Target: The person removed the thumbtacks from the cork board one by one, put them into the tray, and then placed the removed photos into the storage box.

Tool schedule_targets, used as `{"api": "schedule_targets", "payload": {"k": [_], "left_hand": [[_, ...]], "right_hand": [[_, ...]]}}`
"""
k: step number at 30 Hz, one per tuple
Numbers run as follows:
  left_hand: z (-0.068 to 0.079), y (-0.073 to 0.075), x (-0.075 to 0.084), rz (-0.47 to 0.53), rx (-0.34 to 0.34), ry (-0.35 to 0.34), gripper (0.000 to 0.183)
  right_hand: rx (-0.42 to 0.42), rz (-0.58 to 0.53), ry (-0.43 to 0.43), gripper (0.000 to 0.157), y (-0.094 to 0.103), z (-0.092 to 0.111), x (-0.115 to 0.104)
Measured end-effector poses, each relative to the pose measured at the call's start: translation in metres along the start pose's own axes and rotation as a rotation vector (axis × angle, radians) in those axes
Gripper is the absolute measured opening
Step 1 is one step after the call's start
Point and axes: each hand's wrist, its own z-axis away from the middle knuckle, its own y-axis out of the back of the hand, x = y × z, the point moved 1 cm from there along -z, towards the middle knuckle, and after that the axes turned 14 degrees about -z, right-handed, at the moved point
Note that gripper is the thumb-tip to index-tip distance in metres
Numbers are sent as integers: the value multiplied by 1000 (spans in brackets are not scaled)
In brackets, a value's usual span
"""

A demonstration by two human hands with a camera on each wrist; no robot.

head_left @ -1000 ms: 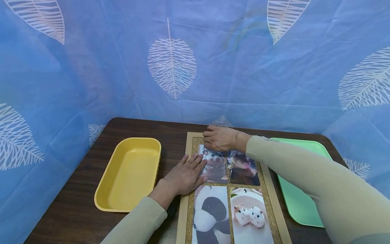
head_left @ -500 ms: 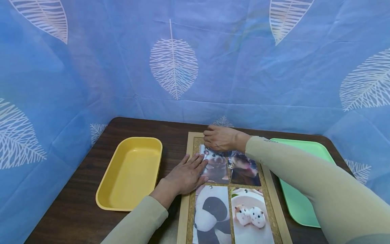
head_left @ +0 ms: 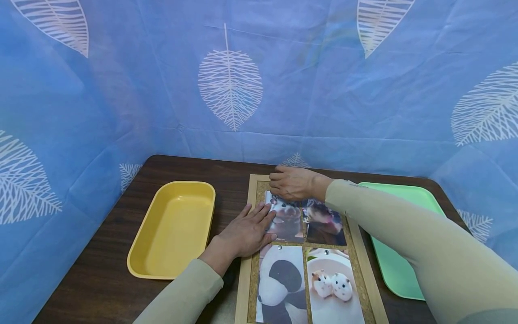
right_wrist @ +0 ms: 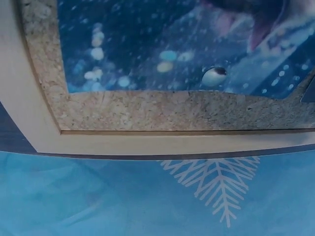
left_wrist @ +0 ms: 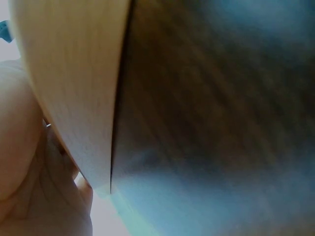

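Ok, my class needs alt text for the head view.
A person's left hand rests across the left edge of a framed corkboard bearing four pictures; the right hand reaches its far end. A yellow tray lies left, a green tray right.

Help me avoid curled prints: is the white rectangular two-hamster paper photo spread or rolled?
Spread: the photo lies flat where visible on brown cork, silver pin near its top.

Blue cloth [head_left: 323, 99] printed with white leaves [head_left: 230, 90] hangs behind and beside a dark wood-grain table [head_left: 97, 270].
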Motion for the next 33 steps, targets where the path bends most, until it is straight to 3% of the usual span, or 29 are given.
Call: {"api": "schedule_targets", "payload": {"k": [33], "left_hand": [[0,2,2,13,-9,11,69]], "right_hand": [[2,11,-6,25,1,0,-1]]}}
